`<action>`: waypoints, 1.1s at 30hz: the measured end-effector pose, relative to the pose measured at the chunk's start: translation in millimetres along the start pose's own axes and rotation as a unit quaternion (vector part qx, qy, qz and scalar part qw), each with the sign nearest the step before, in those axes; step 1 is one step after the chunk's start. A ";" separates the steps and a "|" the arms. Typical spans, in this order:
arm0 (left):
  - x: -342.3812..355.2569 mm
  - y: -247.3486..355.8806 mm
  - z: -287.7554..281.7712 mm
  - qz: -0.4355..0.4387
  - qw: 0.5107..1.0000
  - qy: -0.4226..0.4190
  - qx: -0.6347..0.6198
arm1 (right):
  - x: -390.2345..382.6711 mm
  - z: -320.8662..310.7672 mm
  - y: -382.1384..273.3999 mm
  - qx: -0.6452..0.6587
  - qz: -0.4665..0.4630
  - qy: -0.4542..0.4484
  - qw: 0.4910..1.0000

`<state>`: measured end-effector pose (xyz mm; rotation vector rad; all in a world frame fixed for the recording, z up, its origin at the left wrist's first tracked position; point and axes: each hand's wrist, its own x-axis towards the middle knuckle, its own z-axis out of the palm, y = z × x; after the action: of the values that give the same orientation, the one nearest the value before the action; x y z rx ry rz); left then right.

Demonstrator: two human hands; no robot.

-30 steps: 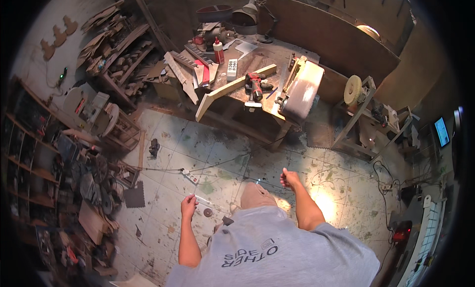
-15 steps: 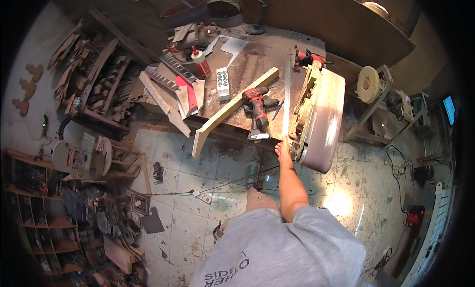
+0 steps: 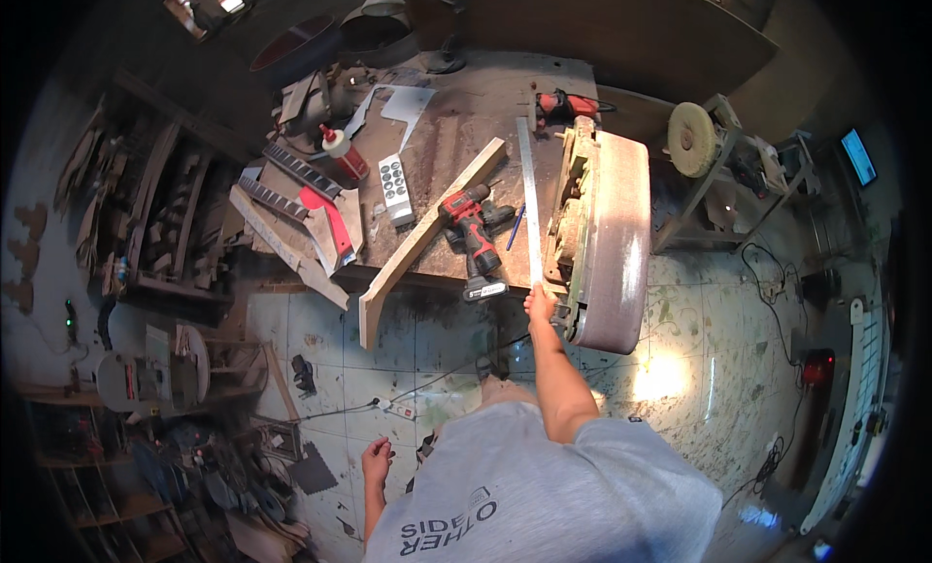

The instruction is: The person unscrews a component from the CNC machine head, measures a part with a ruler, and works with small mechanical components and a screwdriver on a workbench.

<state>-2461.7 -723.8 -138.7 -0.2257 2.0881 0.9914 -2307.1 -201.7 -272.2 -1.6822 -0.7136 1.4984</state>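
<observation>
My right hand (image 3: 540,302) is closed round the near end of a long metal ruler (image 3: 530,194), at the front edge of the workbench (image 3: 388,269). The ruler's far part lies along the bench. A blue pen (image 3: 515,228) and a red and black cordless drill (image 3: 473,231) are to its left, the drill resting by a long angled piece of wood (image 3: 427,235). Close on the right of the hand stands a belt sander (image 3: 618,243) with a wide belt. Low at the left, my left hand (image 3: 377,458) hangs beside my body, fingers loosely apart, holding nothing.
On the bench's left lie guitar necks (image 3: 301,170), a red-capped glue bottle (image 3: 344,153) and a white box (image 3: 395,189). A red power tool (image 3: 568,105) sits at the back right. Cables (image 3: 359,404) cross the tiled floor; a buffing wheel (image 3: 692,141) stands right.
My left hand has come into view at the lower left. The right hand still holds the ruler's near end. The whole view has shifted, moving the bench leftward in the picture.
</observation>
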 end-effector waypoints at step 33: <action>82.1 -136.7 -52.3 0.066 0.981 -0.160 0.087 | -223.1 -146.9 5.2 -0.106 -0.061 -0.180 0.976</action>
<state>-2484.4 -840.4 -257.2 0.1550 1.8949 0.8524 -2197.5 -411.3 -147.9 -1.4974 -1.1863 1.7060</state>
